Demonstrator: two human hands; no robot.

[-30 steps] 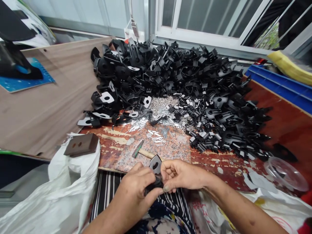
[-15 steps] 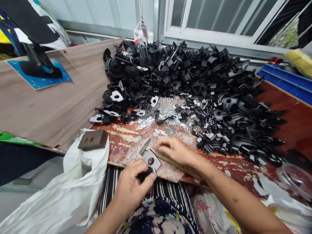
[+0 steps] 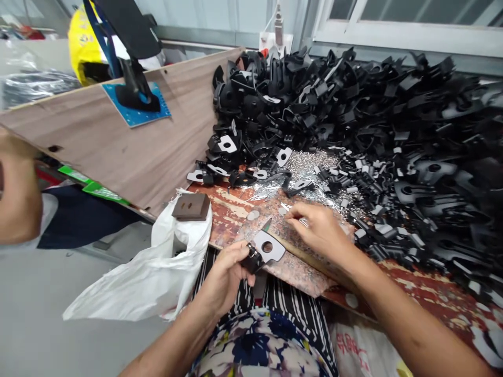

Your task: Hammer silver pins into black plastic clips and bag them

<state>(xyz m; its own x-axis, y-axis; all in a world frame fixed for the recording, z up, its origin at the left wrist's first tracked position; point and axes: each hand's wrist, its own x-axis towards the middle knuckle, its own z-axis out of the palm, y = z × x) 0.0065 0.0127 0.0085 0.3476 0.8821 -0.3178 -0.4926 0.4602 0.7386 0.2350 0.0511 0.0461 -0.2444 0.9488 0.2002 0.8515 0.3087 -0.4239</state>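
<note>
My left hand [image 3: 230, 272] grips a black plastic clip part [image 3: 253, 257] by its dark hinged end. Its pale grey face plate [image 3: 277, 246], with a round hole, points away from the fingers above the table's front edge. My right hand [image 3: 320, 230] is curled over the table, its thumb and fingertips beside a few thin metal pins [image 3: 285, 207]. Whether a pin sits between those fingertips is too small to tell. A pointed tool [image 3: 267, 225] with a greenish tint shows just behind the held part. Under my right wrist runs a wooden strip [image 3: 314, 262].
Black plastic parts [image 3: 346, 104] are heaped across the back and right. Shiny tiny metal pieces [image 3: 314, 162] and small black clips [image 3: 365, 178] lie before them. A brown block [image 3: 191, 207] rests on a white sack [image 3: 157, 283] at left. Another person's arm [image 3: 18, 193] enters far left.
The view has swung left, bringing another person's arm in. My left hand has turned the clip part so its plate points right. My right hand's fingertips have come to the metal pins.
</note>
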